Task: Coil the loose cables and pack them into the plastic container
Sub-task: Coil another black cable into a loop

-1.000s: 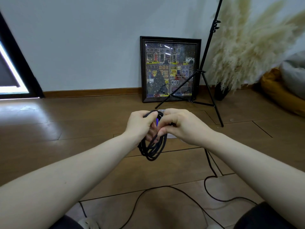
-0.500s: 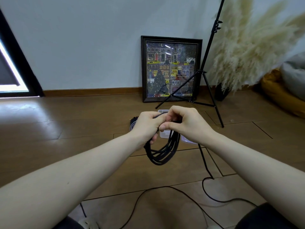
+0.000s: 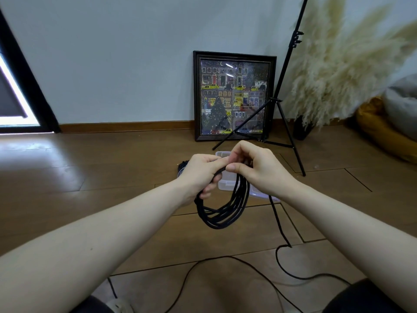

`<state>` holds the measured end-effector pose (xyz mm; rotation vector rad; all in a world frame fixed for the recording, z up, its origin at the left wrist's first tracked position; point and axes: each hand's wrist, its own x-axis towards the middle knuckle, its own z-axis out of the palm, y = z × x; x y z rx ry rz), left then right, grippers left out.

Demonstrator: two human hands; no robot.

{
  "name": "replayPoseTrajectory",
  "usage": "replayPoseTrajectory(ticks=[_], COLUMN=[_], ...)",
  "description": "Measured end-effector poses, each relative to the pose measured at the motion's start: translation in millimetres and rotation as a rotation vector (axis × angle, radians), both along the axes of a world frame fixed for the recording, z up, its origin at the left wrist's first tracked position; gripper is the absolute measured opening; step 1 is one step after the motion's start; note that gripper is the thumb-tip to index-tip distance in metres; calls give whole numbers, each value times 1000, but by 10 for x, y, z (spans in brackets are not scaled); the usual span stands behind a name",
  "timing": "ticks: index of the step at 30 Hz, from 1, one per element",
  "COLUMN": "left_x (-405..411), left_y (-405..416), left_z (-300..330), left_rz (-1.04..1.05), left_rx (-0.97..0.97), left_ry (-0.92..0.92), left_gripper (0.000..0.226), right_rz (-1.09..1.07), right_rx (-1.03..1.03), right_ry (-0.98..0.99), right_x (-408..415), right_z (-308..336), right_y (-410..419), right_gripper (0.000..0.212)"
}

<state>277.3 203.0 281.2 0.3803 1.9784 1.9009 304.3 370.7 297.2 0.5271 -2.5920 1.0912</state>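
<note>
At the centre of the frame the black cable coil [image 3: 222, 206] is being held up in both hands. The grip of the left hand [image 3: 203, 175] is being kept clamped around the gathered top of the loops, its fingers curled under the bundle, while the grip of the right hand [image 3: 257, 168] is being kept pinched on a single strand, thumb against forefinger, just beside the left knuckles. Below the hands the loops are hanging in a slack oval, clear of the floor [image 3: 112, 188].

From under the right wrist the uncoiled tail [image 3: 281, 236] is being let down to the floor, where it is trailing in loose curves toward the lower edge of the frame. Directly behind the hands the clear plastic container [image 3: 228, 184] is standing on the floor, mostly hidden by the fingers; something dark is lying just left of it, too hidden to be identified.

The cable is being judged light, limp and rather springy: the loops are likely to sag, spread or slip apart unless the bundle is being gripped at one gathered point, so the top of the coil is being taken as the best place to hold. No fragility is being suspected, though any plug is hidden.

Farther off, a framed picture [image 3: 234, 96] is leaning on the wall, with a black tripod [image 3: 284, 91] and pampas grass [image 3: 343, 71] at upper right.
</note>
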Motion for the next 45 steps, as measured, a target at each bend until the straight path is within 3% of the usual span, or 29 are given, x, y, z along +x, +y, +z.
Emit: replayPoseTrajectory(ticks=[4, 7, 9, 11, 16, 20, 22, 24, 29, 37, 45], left_x=[-3, 5, 9, 5, -25, -39, -43, -45, -73, -99, -77], left_y=[-37, -41, -47, -64, -123, -150, -154, -142, -111, -129, -148], left_z=[17, 23, 33, 50, 42, 14, 15, 20, 1, 27, -39], left_rz=[-54, -123, -180, -233, -263, -113, -5, 104, 273, 162, 202], left_rx=[-23, -69, -89, -106, -68, 78, 116, 138, 167, 260, 178], left_ry=[-56, -101, -125, -129, -88, -80, -61, -49, -45, -48, 157], left_gripper=[24, 34, 43, 47, 48, 24, 15, 12, 10, 19, 24], right_rz=[6, -59, -125, -153, -8, 119, 160, 185, 110, 65, 71], right_rx=[-48, -37, 18, 34, -129, -169, -191, -184, -76, -77, -73], right_ry=[-112, -162, -173, -181, -278, -562, -662, -659, -587, -502, -493], right_x=[-52, -71, -74, -71, -54, -14, 1, 11, 5, 20, 12], right_z=[12, 5, 5, 7, -18, -56, -50, -41, -82, -87, -61], right_y=[135, 235, 273, 287, 305, 329, 353, 357, 244, 225, 190], right_gripper=[27, 60, 70, 65, 19, 52, 57, 53, 21, 8, 8])
